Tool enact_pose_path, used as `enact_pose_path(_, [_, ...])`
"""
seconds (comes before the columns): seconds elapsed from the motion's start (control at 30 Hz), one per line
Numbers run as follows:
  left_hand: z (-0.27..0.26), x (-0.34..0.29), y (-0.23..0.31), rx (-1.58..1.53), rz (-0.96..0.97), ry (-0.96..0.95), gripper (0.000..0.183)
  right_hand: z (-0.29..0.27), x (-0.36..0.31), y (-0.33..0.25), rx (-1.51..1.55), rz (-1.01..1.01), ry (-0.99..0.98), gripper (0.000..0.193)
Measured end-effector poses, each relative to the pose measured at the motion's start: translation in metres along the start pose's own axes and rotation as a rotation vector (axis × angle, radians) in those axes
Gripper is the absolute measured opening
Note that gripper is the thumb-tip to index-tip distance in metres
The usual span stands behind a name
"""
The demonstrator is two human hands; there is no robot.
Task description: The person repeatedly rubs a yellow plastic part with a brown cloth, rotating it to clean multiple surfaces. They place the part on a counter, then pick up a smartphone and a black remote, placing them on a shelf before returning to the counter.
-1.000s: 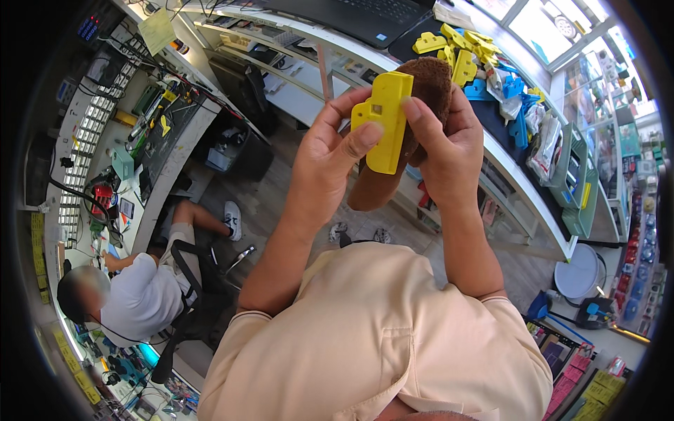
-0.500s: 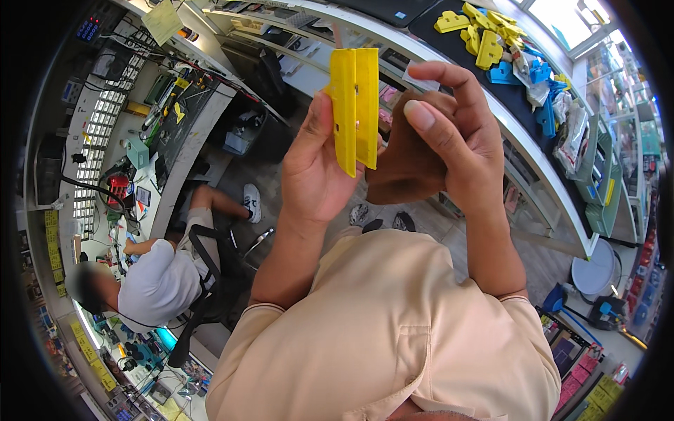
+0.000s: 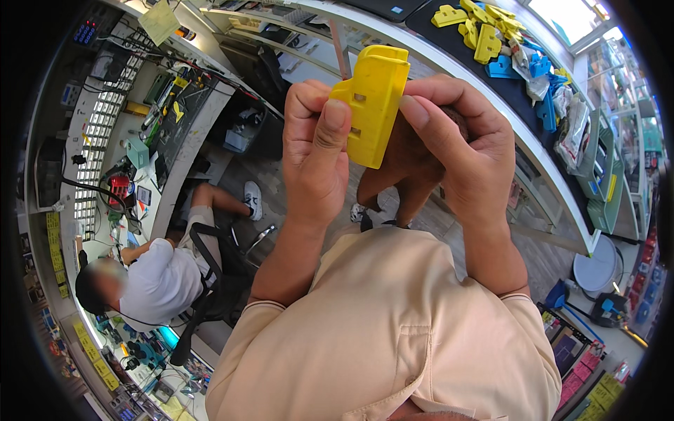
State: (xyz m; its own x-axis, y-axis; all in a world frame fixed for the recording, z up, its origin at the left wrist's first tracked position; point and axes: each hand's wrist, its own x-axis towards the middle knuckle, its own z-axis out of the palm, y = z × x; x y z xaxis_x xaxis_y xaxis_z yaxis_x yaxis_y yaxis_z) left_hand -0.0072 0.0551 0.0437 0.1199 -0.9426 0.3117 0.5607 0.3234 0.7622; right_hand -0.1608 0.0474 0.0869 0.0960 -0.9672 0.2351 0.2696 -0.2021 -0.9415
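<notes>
A yellow plastic clamp (image 3: 371,116) with small slots in its side is up in front of my chest, its broad face toward me. My left hand (image 3: 319,151) grips its left edge, thumb on the face and fingers curled behind. My right hand (image 3: 467,140) is closed around a brown cloth (image 3: 414,165), which hangs in folds beneath the fingers. The right thumb and forefinger reach the clamp's right edge. Part of the cloth is hidden behind the clamp and my right hand.
More yellow clamps (image 3: 486,43) and blue clamps (image 3: 503,68) lie on a dark mat on the right counter, near plastic bags and green trays (image 3: 605,210). A seated person (image 3: 165,281) in white works at the left bench. A dark bin (image 3: 246,133) stands under that bench.
The clamp has turned from edge-on to showing its broad side. My right fingers have come in against its edge, and the cloth now hangs lower. The seated person's head has shifted.
</notes>
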Motion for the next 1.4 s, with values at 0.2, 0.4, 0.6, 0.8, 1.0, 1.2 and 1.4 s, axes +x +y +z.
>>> enact_pose_path(0.2, [-0.001,-0.001,-0.001,0.004,0.019,-0.036,0.018,-0.005,-0.005,-0.012,0.055,0.071,-0.049,0.01])
enact_pose_path(0.4, [-0.003,-0.001,-0.005,0.072,0.062,-0.082,0.02,-0.008,-0.006,-0.013,0.038,0.019,-0.082,0.008])
enact_pose_path(0.6, [0.002,0.001,-0.004,0.104,0.08,-0.082,0.021,-0.004,-0.007,-0.017,0.034,0.018,-0.05,0.008])
enact_pose_path(0.8, [0.003,0.001,-0.008,-0.021,-0.013,-0.073,0.021,-0.004,-0.004,-0.014,0.21,0.147,-0.037,0.01])
enact_pose_path(1.0, [0.008,0.001,-0.011,-0.15,-0.125,-0.052,0.019,0.0,-0.001,0.0,0.178,0.04,0.047,0.009])
enact_pose_path(1.2, [-0.001,0.003,-0.02,-0.331,-0.216,-0.126,0.029,0.0,0.005,0.011,0.073,-0.123,0.047,0.008])
enact_pose_path(1.4, [0.002,0.013,-0.015,-0.35,-0.313,-0.032,0.027,-0.005,0.009,0.029,-0.087,-0.315,-0.035,0.007])
